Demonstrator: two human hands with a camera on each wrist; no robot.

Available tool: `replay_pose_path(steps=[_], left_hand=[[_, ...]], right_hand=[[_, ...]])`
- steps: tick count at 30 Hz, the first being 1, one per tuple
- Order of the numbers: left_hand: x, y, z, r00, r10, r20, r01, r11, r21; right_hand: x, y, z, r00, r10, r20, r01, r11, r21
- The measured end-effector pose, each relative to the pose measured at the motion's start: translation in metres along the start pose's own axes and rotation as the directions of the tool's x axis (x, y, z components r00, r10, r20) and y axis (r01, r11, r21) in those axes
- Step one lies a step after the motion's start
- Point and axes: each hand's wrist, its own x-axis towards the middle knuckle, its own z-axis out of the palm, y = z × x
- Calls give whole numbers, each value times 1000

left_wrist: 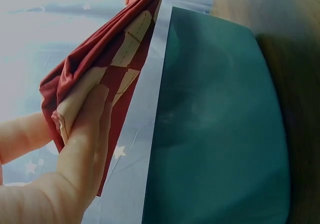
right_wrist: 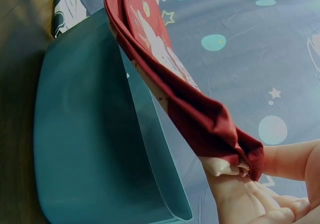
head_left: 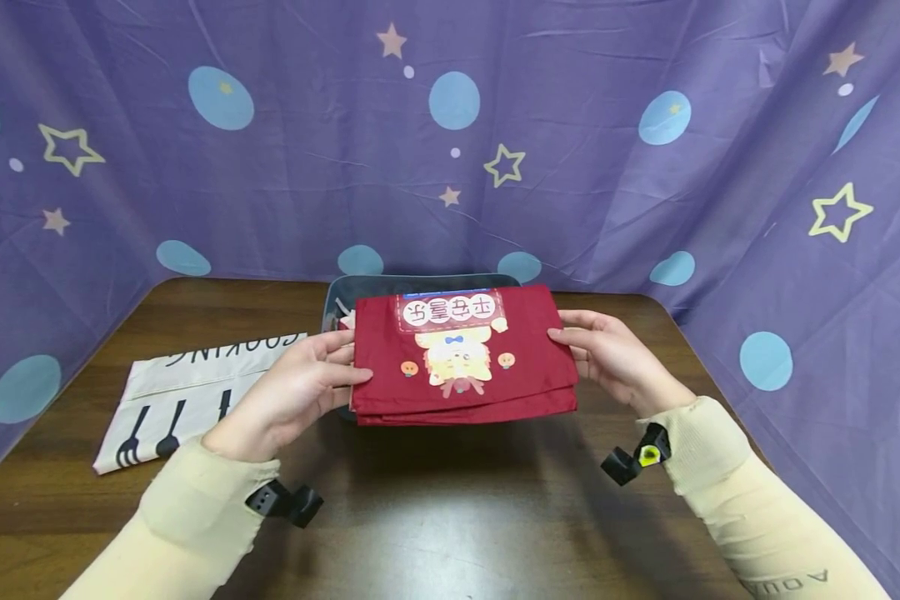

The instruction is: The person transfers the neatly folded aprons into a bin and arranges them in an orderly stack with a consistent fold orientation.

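Observation:
A folded red cloth [head_left: 390,383] with a cartoon figure and a row of white-circled characters is held up level between both hands. My left hand [head_left: 288,396] pinches its left edge, thumb on top and fingers beneath. At the opposite edge my right hand [head_left: 618,358] grips it the same way. Beige patches show on the underside of the red cloth [left_wrist: 117,58] in the left wrist view. Behind and below the cloth stands a blue-green bin [right_wrist: 85,129], its inside mostly hidden in the head view.
A folded white cloth [head_left: 150,383] printed with COOKING and dark cutlery lies left of the bin on the brown wooden table [head_left: 450,517]. A purple curtain [head_left: 330,150] with stars and dots encloses the back and sides.

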Motion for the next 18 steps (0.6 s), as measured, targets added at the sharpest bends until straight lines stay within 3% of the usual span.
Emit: replay_pose_path(steps=[18], left_hand=[[1,-2,-1,999,29,-46,-29,1000,-8]], right_hand=[[3,0,0,1000,-13,3,13,1000,20]])
